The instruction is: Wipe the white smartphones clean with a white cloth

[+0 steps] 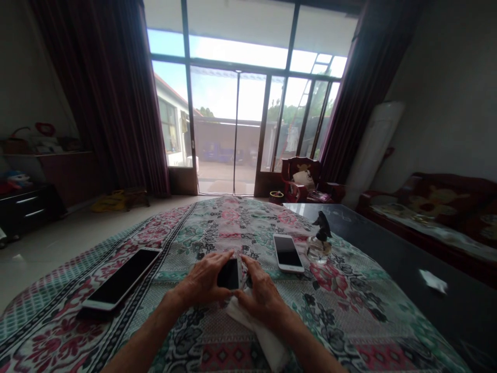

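Both my hands meet over the middle of a floral cloth (pixel 217 228) that covers the table. My left hand (pixel 202 282) curls round a small dark-screened phone (pixel 229 274) and holds it upright on its edge. My right hand (pixel 261 290) presses against the phone's right side, with a white cloth (pixel 267 339) under its palm and trailing toward me. A white phone (pixel 288 253) lies face up just right of my hands. A larger white phone or tablet (pixel 122 280) lies at the left.
A small glass spray bottle with a dark nozzle (pixel 320 241) stands beside the white phone. The bare dark table top (pixel 407 264) at right carries a scrap of white paper (pixel 433 281). Beyond are glass doors, curtains, a red chair and a sofa.
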Tool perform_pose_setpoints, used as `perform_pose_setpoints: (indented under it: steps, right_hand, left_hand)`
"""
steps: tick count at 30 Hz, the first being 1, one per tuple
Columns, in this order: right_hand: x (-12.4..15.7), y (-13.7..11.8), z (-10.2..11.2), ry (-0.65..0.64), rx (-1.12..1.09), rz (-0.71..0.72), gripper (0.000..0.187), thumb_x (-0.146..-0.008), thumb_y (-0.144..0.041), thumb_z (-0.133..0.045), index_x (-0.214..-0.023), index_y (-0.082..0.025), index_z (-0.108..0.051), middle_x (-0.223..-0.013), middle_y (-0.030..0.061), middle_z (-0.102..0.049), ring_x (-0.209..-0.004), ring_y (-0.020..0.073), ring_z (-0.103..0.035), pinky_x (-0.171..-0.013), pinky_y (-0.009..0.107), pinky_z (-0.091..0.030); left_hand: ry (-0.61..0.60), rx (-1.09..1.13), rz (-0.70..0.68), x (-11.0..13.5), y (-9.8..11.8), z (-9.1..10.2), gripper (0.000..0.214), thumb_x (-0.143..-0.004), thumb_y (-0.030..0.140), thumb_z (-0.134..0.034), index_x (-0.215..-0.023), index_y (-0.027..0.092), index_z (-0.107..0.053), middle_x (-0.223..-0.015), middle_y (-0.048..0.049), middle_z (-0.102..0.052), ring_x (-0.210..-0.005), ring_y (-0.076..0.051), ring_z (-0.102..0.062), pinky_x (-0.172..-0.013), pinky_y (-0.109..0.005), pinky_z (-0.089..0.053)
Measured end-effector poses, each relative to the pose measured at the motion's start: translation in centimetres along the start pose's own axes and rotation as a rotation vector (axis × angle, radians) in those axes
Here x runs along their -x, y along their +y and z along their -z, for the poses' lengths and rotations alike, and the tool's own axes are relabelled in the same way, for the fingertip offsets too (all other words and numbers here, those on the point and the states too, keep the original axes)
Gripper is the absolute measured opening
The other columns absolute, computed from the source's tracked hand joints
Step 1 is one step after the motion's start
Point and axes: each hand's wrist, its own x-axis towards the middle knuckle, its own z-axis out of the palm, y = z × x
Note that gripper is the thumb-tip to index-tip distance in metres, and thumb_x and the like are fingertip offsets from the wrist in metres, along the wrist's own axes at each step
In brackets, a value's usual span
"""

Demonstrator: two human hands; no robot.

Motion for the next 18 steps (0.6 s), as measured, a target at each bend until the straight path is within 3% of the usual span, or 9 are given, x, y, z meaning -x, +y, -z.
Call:
perform_pose_setpoints:
  steps: [5, 9, 18]
  right_hand:
    - [-0.1, 0.5, 0.3, -0.027, 0.017, 0.05, 0.077, -0.069, -0.017, -0.057, -0.142, -0.017, -0.033, -0.145, 0.0155, -0.04, -0.136, 0.0282, -0.034, -0.112, 0.05, -0.03]
    - [-0.3, 1.7, 0.0, -0.023, 0.051, 0.097, 0.077, -0.068, -0.015, -0.055, -0.142, -0.017, -0.034, -0.144, 0.014, -0.042, -0.135, 0.0277, -0.037, -0.111, 0.048, -0.032]
    - [-0.3, 2.3, -0.1, -0.043, 0.136, 0.155, 0.068, -0.073, -0.016, -0.054, -0.14, -0.019, -0.04, -0.144, 0.013, -0.042, -0.135, 0.0264, -0.037, -0.11, 0.047, -0.035]
  left_hand:
    - [-0.024, -0.098, -0.018, -0.2, 1.9, 0.0, 0.083, -0.063, 0.029, -0.071, -0.139, 0.015, -0.041, -0.139, -0.0137, -0.052, -0.127, -0.031, -0.045, -0.109, -0.042, -0.034]
    - [-0.033, -0.168, -0.036, -0.4, 2.8, -0.5, 0.081, -0.062, 0.024, -0.067, -0.138, 0.011, -0.042, -0.138, -0.0145, -0.052, -0.127, -0.031, -0.044, -0.111, -0.041, -0.031]
    - [-0.061, -0.088, -0.037, -0.3, 1.8, -0.3, 0.082, -0.065, 0.037, -0.072, -0.138, 0.012, -0.042, -0.138, -0.0167, -0.052, -0.125, -0.033, -0.048, -0.109, -0.045, -0.031]
